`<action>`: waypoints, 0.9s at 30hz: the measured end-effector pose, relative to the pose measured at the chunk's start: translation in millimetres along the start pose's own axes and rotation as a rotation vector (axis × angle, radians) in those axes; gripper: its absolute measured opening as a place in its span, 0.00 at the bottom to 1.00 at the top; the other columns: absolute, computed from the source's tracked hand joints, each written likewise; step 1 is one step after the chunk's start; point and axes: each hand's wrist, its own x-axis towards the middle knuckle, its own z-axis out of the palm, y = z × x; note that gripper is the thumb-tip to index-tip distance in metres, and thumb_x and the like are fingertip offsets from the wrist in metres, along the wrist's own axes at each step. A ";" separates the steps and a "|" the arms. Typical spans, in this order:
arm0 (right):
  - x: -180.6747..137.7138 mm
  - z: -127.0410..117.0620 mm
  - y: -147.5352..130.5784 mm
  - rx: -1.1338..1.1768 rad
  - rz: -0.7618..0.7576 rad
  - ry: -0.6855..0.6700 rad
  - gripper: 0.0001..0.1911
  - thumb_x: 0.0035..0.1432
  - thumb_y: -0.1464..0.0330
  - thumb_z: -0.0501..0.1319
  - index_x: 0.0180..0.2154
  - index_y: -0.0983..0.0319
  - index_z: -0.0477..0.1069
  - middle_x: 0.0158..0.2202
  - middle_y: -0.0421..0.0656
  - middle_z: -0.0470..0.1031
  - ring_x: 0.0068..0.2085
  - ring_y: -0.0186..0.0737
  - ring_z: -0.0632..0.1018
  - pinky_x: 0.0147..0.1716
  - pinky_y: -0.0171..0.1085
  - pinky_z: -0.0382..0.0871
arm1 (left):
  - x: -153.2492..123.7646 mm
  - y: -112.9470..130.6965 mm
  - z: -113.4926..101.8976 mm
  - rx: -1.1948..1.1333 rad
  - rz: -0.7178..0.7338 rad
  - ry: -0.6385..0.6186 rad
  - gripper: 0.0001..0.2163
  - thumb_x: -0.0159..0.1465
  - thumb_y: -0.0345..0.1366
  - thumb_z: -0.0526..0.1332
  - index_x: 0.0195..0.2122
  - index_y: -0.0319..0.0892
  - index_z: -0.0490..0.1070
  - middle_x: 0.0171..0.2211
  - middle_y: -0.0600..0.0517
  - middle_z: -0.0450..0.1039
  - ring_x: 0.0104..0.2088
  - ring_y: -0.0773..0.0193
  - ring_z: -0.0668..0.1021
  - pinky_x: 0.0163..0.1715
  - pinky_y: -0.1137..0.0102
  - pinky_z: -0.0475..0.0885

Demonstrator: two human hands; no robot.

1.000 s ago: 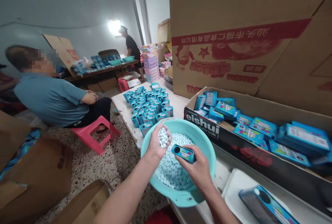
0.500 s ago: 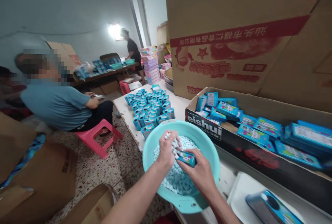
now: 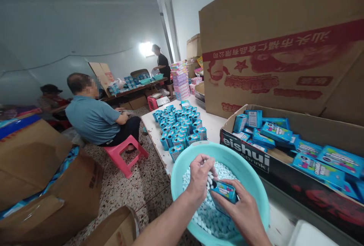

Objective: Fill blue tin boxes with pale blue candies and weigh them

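Observation:
Over a turquoise basin, my left hand is curled around some small white candies at the mouth of a box. My right hand grips that small blue candy box, tilted with its opening toward my left fingers. Loose pale candies fill the bottom of the basin beneath both hands. Just beyond the basin's far rim, many small blue boxes stand in a cluster on the white table, several with dark round holes on top.
A low carton of blue boxes lies along the right, before a tall cardboard box. A white container is at lower right. Left, a person in a blue shirt sits on a pink stool; open cartons stand nearer.
The view has shifted, so the scene sits lower and further right. My left hand's fingers have closed more, with fewer candies showing, and remain at the box's mouth.

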 end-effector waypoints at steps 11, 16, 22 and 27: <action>-0.6 0.6 0.6 0.006 0.034 -0.049 0.14 0.47 0.58 0.65 0.35 0.59 0.74 0.34 0.43 0.76 0.36 0.45 0.77 0.35 0.38 0.71 | -3.9 0.5 0.6 -0.015 0.014 -0.061 0.13 0.57 0.45 0.61 0.25 0.40 0.64 0.15 0.58 0.62 0.14 0.72 0.66 0.15 0.76 0.59; 1.4 -2.9 -0.2 0.061 0.132 -0.015 0.16 0.44 0.57 0.66 0.34 0.60 0.74 0.33 0.44 0.76 0.35 0.45 0.77 0.35 0.39 0.70 | 4.6 5.0 -10.1 -0.004 -0.039 -0.114 0.14 0.56 0.48 0.59 0.27 0.41 0.64 0.17 0.58 0.61 0.16 0.69 0.67 0.15 0.75 0.60; 1.6 -10.5 -2.2 0.036 0.258 0.302 0.23 0.43 0.50 0.65 0.35 0.61 0.73 0.35 0.45 0.76 0.35 0.47 0.76 0.38 0.42 0.70 | 26.3 -1.6 -58.2 0.987 0.052 -0.256 0.14 0.50 0.49 0.62 0.29 0.43 0.69 0.32 0.47 0.73 0.40 0.52 0.75 0.39 0.62 0.69; -1.3 -10.1 -5.5 0.002 0.253 0.343 0.23 0.44 0.50 0.64 0.35 0.60 0.73 0.35 0.46 0.76 0.34 0.46 0.76 0.37 0.41 0.70 | 0.9 -15.9 -62.7 1.522 -0.215 -0.633 0.36 0.43 0.56 0.64 0.50 0.39 0.68 0.53 0.31 0.64 0.52 0.31 0.68 0.46 0.47 0.64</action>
